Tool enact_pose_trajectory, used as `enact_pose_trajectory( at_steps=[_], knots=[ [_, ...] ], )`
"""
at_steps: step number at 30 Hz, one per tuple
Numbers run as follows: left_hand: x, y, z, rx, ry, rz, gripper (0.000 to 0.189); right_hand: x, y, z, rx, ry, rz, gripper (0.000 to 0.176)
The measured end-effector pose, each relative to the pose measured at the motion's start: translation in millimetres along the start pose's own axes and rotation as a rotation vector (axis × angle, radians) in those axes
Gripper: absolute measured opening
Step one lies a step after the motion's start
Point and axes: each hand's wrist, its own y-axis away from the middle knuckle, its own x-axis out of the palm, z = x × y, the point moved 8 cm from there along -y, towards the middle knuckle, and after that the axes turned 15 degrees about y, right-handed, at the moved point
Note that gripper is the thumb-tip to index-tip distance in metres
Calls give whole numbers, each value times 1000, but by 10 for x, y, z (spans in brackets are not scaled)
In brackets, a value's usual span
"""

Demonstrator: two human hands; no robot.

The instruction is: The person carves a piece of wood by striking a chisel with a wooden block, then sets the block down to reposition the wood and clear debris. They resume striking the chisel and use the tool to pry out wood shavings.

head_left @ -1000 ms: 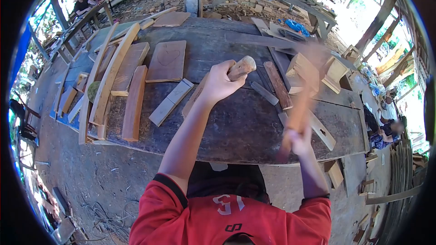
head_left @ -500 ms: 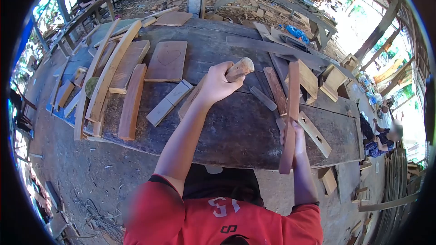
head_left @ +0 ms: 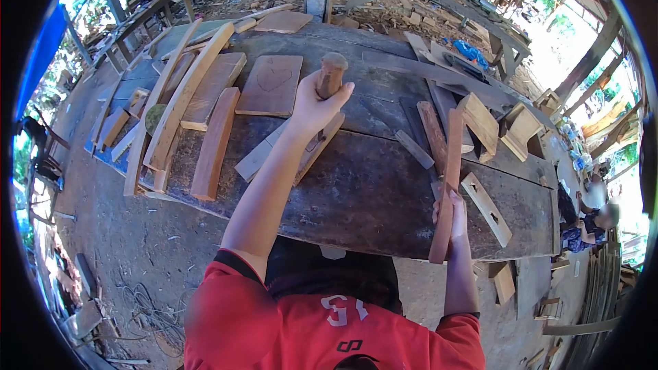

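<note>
My left hand [head_left: 319,106] is closed around a short, round wooden stick [head_left: 334,72], whose blunt, worn end sticks up out of the fist; its lower end is hidden. Beneath the wrist lie a grey-brown wood block [head_left: 264,154] and a narrow piece of wood [head_left: 319,151], partly covered by my forearm. Over the right front of the table, my right hand [head_left: 452,209] grips a long, slightly curved reddish-brown wooden bar [head_left: 449,181] near its lower end. Just right of this hand, a pale wooden piece with slots [head_left: 486,209] rests on the dark worktable [head_left: 370,192].
On the left are long curved wooden strips [head_left: 188,96], a reddish block [head_left: 216,144] and a board with a heart drawn on it [head_left: 272,85]. Angled wooden blocks [head_left: 478,127] and a handsaw blade [head_left: 418,68] lie to the right. Other people sit in the background.
The view has shifted, so the table appears farther right. My left hand has moved left and tilted the stick more upright. My right hand still grips the bar.
</note>
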Motion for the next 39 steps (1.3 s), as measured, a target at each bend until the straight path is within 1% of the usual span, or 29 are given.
enact_pose_trajectory(
  at_steps=[2,4,7,8,10,12,14,17,19,22,25,29,34,35,37,39],
  knots=[
    [-38,-21,36,-14,-1,-15,20,-3,-10,-28,37,1,25,48],
    [-21,-16,-13,56,-46,15,17,45,21,23,30,7,94,53],
    [-29,-15,-12,74,-43,5,16,27,-13,-27,39,31,113,55],
    [-34,-12,-18,71,-45,7,16,36,-12,-24,58,30,156,56],
    [-12,-12,-21,50,27,13,15,50,3,5,53,31,144,55],
    [-22,-20,4,42,37,6,15,22,6,24,48,35,129,55],
    [-31,-15,19,33,39,-8,14,32,3,-2,66,103,145,58],
    [-42,-4,-4,12,47,-28,14,27,-2,-39,88,65,133,57],
    [-35,-22,-30,71,7,-1,14,22,-11,-41,82,41,147,56],
    [-42,-33,-37,71,-19,-11,14,27,-29,-40,65,25,166,54],
    [-56,-41,-10,44,27,-42,14,28,-14,-14,61,44,167,54],
    [-48,-51,12,47,33,-6,14,38,-4,-14,75,56,168,54],
    [49,-62,13,33,-56,36,15,45,0,12,65,81,170,55],
    [42,-68,16,34,-56,35,15,43,0,9,69,79,170,55],
    [-3,-83,82,-20,-94,-4,21,33,-6,-2,73,77,171,55],
    [0,-65,79,-15,-106,-6,21,38,-7,-6,75,75,172,55]
  ],
)
